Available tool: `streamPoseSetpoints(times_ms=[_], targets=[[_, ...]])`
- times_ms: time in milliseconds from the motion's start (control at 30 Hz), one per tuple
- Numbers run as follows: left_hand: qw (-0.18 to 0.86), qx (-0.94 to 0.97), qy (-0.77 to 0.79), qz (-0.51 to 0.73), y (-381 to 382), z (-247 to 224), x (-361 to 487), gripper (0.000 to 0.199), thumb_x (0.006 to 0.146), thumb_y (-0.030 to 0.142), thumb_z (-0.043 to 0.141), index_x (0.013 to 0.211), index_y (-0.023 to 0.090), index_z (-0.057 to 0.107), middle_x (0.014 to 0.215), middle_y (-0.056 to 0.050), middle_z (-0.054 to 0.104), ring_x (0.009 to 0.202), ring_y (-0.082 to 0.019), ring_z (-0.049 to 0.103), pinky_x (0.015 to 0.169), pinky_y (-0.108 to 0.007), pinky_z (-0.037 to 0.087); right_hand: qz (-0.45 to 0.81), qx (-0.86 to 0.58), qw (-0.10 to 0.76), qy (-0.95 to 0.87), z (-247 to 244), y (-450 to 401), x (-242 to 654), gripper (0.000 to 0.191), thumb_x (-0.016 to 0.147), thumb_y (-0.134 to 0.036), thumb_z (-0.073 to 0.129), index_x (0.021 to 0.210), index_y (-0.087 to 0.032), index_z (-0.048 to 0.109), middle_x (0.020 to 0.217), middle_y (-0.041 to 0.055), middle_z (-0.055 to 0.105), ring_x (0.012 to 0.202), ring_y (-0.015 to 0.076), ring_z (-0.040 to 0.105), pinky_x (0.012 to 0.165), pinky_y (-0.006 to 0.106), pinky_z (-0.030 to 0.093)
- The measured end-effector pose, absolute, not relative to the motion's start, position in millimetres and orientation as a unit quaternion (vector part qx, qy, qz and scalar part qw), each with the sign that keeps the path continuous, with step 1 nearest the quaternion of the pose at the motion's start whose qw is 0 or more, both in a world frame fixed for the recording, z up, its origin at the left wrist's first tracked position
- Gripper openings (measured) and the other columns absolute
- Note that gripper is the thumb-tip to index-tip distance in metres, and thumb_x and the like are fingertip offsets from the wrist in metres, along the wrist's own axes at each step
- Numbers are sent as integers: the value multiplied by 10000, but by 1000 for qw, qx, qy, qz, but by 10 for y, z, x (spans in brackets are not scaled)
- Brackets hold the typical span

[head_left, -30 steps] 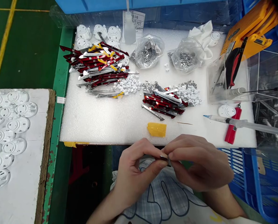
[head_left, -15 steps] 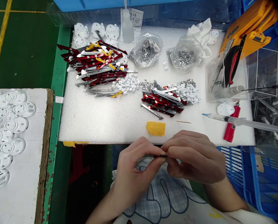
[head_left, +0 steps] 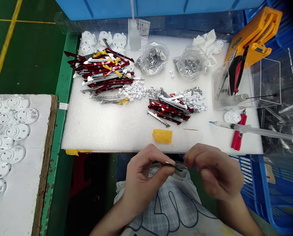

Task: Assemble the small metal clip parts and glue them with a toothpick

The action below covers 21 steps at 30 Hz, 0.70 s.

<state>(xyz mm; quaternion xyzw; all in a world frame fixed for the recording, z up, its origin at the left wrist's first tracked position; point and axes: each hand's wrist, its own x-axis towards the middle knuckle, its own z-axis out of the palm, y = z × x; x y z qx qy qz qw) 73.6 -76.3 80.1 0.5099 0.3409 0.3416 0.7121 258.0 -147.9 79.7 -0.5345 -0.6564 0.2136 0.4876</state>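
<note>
My left hand (head_left: 146,177) pinches a thin dark strip (head_left: 176,167) between thumb and forefinger, over my lap below the table's front edge. One end of the strip sticks out to the right. Just to the right of it, my right hand (head_left: 217,173) hangs apart from the strip, fingers loosely curled and the thumb away from them, slightly blurred. I see nothing held in it. On the white foam board ahead lies a small pile of red and silver blade-shaped parts (head_left: 171,109), with a yellow paper piece (head_left: 162,136) in front of it.
A larger heap of blade-shaped parts (head_left: 104,73) lies left, near small white pieces (head_left: 134,90). Bags of metal bits (head_left: 153,59) stand behind. A syringe (head_left: 257,130), red cutter (head_left: 239,132) and clear box (head_left: 217,95) are right. White round parts (head_left: 17,131) cover the left board.
My right hand has moved off the strip to the right and its fingers have loosened. My left hand keeps its pinch, and more of the strip shows. The view has shifted slightly.
</note>
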Motion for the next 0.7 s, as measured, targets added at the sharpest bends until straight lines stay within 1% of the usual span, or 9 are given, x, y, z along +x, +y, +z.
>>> streamPoseSetpoints(times_ms=[67,100,133,200,233,300,400,500,700], targets=[[723,498,334,343,-768,804,741,200,919,381,857,818,212,817,746,-28,720,630,-135,623,611,-251,532,216,-537,494,-648,770,-1543,2597,245,991,-115,522,789,-243,471,575,-33,516,478,126,549,445,255,469],[730,490,331,342,-771,804,745,193,919,372,858,820,212,818,749,-28,719,631,-133,623,604,-246,530,214,-546,501,-636,759,-1573,2597,248,992,-113,573,791,-238,499,582,-34,526,493,126,556,457,254,475],[738,481,328,341,-774,803,752,185,918,363,859,820,212,817,753,-27,718,630,-131,624,596,-241,529,211,-557,514,-617,750,-1599,2591,216,974,-112,639,822,-234,546,615,-25,566,531,135,589,483,259,501],[751,462,324,342,-782,794,769,177,910,351,866,815,212,812,758,-24,716,622,-125,629,580,-231,531,228,-565,545,-576,745,-1638,2559,143,930,-154,751,974,-232,640,748,19,680,655,183,679,565,300,579],[757,453,321,344,-787,787,779,171,908,346,869,817,212,811,760,-21,714,620,-123,637,576,-226,537,246,-564,549,-566,749,-1648,2536,177,924,-191,774,1055,-232,662,818,44,721,714,209,712,605,326,609],[762,442,315,354,-797,768,798,152,907,333,872,828,215,815,759,-14,711,623,-118,649,587,-217,549,267,-565,518,-584,768,-1645,2485,195,936,-219,771,1110,-235,682,863,55,755,736,222,735,628,338,621],[753,449,309,368,-808,747,805,103,914,304,868,858,228,828,757,-4,721,633,-109,652,618,-208,556,238,-577,463,-630,796,-1616,2422,147,950,-109,711,1044,-220,690,803,26,750,662,171,718,582,272,575],[737,478,308,367,-813,747,775,73,922,292,860,877,239,842,766,-3,744,644,-113,656,633,-210,553,227,-568,473,-634,791,-1612,2398,119,970,-97,676,1018,-206,678,790,24,736,658,154,705,574,247,564],[729,493,309,361,-841,756,734,34,940,248,838,953,272,859,845,-2,788,706,-124,691,692,-222,573,230,-568,480,-628,739,-1645,2395,108,993,-108,658,1032,-206,679,795,23,726,664,156,692,591,271,571]])
